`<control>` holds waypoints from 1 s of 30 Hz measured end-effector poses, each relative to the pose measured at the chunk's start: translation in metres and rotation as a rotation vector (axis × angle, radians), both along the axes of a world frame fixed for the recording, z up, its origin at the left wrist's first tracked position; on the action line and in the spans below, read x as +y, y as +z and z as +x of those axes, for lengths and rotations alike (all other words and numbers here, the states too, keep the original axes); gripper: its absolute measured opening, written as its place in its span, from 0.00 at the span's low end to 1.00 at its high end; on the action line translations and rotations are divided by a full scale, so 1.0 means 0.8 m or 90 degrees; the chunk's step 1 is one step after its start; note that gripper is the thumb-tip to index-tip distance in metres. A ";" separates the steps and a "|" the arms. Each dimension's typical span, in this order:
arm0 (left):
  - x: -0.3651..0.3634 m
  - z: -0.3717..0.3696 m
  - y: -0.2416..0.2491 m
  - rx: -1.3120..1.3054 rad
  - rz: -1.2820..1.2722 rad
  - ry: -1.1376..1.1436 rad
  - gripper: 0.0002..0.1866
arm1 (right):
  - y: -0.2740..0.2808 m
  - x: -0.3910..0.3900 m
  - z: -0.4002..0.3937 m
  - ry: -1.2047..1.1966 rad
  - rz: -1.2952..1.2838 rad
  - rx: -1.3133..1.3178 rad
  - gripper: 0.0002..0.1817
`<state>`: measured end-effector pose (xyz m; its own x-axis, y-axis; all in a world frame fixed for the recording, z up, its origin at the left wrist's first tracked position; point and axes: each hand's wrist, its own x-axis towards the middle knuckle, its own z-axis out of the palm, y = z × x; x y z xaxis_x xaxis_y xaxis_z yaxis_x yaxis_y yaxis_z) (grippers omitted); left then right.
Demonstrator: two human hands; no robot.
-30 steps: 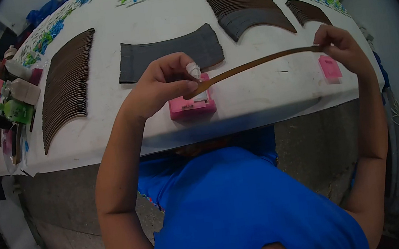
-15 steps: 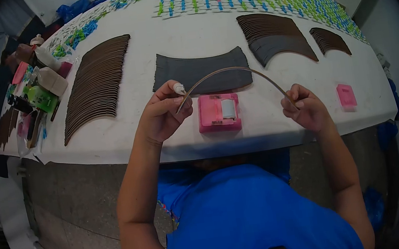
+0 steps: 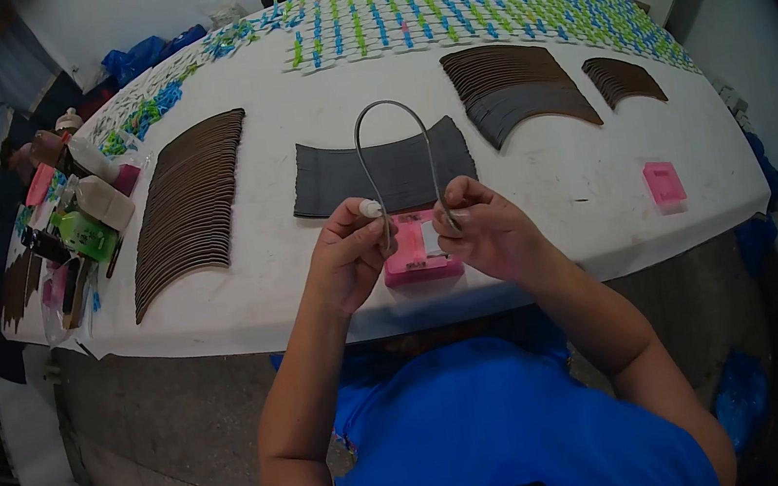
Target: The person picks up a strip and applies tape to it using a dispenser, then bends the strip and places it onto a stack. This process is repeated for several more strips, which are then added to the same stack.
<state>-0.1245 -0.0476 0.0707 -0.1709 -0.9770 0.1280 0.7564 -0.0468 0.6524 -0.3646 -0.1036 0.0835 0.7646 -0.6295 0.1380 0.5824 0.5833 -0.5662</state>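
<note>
Scanning the head view, we find any lettering on the green plastic bottle (image 3: 85, 236) at nine o'clock too small to read. Near the centre, the bent left hand (image 3: 346, 249), white wrapping (image 3: 371, 208) on one finger, and right hand (image 3: 494, 237) each pinch one end of a thin dark flexible strip (image 3: 388, 101), its arch towards twelve o'clock. Fingers hide the strip's tips and partly cover the pink plastic box (image 3: 425, 274) towards six o'clock.
</note>
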 end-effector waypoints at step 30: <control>0.009 0.025 0.071 0.258 -0.283 0.151 0.08 | 0.056 -0.028 -0.053 -0.094 -0.058 -0.305 0.09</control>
<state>-0.1043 -0.0407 0.1276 0.1898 -0.8216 0.5376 0.9037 0.3602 0.2314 -0.4072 -0.1258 0.1282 0.5058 -0.6953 0.5106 0.8616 0.4359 -0.2599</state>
